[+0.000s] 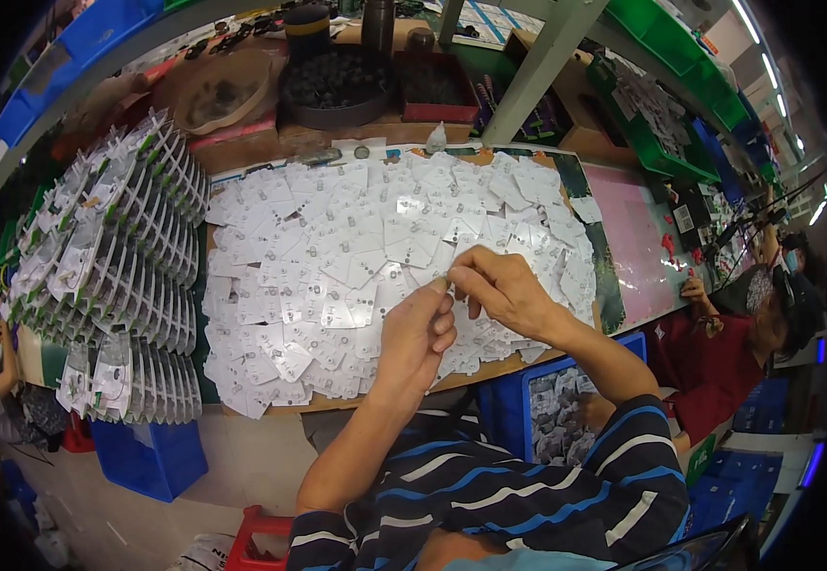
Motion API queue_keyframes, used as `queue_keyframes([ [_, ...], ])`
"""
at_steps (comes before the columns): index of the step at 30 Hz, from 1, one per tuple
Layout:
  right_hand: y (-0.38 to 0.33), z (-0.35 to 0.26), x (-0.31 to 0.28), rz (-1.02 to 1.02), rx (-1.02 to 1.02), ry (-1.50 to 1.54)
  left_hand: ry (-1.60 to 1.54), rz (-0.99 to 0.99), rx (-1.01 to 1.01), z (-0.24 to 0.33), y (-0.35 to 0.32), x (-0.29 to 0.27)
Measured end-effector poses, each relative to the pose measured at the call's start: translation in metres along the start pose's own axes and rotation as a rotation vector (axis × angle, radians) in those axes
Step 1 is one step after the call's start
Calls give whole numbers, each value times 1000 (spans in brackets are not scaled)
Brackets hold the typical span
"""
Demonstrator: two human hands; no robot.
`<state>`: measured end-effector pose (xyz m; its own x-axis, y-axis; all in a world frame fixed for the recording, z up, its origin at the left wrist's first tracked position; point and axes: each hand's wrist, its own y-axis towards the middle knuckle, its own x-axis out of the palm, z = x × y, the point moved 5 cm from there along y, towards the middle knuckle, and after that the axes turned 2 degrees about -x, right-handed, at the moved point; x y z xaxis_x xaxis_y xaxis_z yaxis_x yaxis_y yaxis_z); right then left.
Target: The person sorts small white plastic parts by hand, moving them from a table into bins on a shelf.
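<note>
My left hand (pixel 418 333) and my right hand (pixel 499 288) meet over the middle of a board heaped with small white cards (pixel 337 266). Their fingertips pinch one tiny pale piece (pixel 446 282) between them, just above the card pile. Each card carries a small grey part. My striped sleeves come in from the lower edge.
Rows of stacked cards stand upright in racks (pixel 118 276) on the left. Behind the board are a round black tray of dark parts (pixel 335 86) and a red tray (pixel 437 86). Blue bins sit under the bench (pixel 152 457), (pixel 551 409). Another person (pixel 746 333) works at the right.
</note>
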<state>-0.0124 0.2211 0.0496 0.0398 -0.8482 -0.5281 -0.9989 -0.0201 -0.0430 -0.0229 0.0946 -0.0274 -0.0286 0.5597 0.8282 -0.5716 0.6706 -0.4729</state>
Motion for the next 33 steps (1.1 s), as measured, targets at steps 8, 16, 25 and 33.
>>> queue_keyframes([
  [8,-2,-2,10,24,88,-19,109,31,70,4,-3,0],
  [16,-7,1,18,120,149,73,65,-21,91,4,-9,3],
  [25,-7,4,32,175,178,148,18,-13,121,4,-9,-3],
  [33,-8,0,33,274,-67,-38,57,-4,73,11,-11,-9],
])
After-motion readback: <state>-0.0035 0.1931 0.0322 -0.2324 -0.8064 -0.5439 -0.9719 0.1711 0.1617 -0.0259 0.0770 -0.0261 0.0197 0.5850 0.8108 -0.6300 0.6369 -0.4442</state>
